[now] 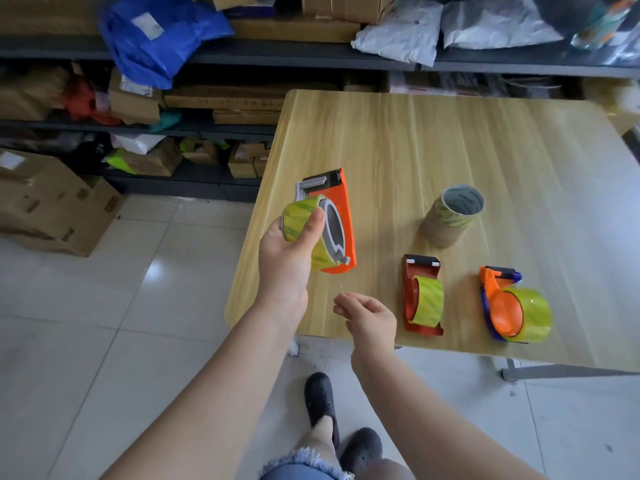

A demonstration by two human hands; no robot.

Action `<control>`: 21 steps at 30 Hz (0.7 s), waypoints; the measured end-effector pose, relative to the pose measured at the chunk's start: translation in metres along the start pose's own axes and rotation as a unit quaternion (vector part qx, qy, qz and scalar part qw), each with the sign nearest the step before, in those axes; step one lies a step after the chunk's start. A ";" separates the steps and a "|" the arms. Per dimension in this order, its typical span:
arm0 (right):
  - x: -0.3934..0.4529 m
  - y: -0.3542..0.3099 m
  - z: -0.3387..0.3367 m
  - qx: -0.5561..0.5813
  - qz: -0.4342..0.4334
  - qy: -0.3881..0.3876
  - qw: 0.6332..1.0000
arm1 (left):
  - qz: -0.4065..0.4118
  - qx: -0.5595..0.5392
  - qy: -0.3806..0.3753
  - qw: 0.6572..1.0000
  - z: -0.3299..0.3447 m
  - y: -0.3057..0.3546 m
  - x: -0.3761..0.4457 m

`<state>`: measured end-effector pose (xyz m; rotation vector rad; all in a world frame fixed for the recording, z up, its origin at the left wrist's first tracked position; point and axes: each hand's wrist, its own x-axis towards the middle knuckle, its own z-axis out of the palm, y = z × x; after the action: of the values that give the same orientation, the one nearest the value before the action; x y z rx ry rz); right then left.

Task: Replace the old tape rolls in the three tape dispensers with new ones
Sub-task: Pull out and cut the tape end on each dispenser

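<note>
Orange plastic is showing on the dispenser (341,216) that the left hand (287,258) is gripping above the near-left part of the wooden table (450,140), thumb pressing on its yellow-green tape roll (301,220) sitting around a grey hub. Three tape dispensers are showing in all: this raised one, a red dispenser (420,294) lying on the table with its own yellow-green roll (428,300), and an orange-and-blue dispenser (502,303) lying just to its right, carrying a clearer yellow roll (531,315). That is making three rolls mounted, one per dispenser. Farther back, a stack of spent cardboard cores (452,214) is standing upright; how many cores are stacked is hard to make out.

The right hand (369,318) is hovering below the raised dispenser, fingertips pinching together; a faint thin strand, possibly clear tape, is running up from them, too fine to identify surely. The left hand's fingers are mostly hiding behind the roll. Shelves (207,57) of boxes and mailer bags are blurring at the back and being cut off by the top edge.
</note>
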<state>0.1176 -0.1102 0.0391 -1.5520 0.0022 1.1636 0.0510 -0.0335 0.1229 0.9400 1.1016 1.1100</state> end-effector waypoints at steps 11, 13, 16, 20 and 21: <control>-0.021 0.044 -0.030 -0.041 0.086 -0.062 0.994 | -0.027 0.095 0.026 0.995 -0.013 -0.048 -0.031; -0.021 0.050 -0.031 -0.050 0.098 -0.069 0.991 | -0.029 0.107 0.024 0.994 -0.017 -0.056 -0.029; -0.015 0.057 -0.028 -0.065 0.112 -0.072 0.989 | -0.034 0.119 -0.005 0.992 -0.021 -0.072 -0.023; -0.004 0.066 -0.021 -0.095 0.113 -0.064 0.987 | -0.068 0.154 -0.046 0.985 -0.030 -0.096 -0.009; -0.001 0.068 -0.020 -0.101 0.115 -0.062 0.986 | -0.076 0.164 -0.056 0.982 -0.032 -0.101 -0.005</control>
<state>0.0920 -0.1497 -0.0137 -1.6858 -0.0209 1.4789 0.0394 -0.0577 0.0203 1.1393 1.2649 0.7535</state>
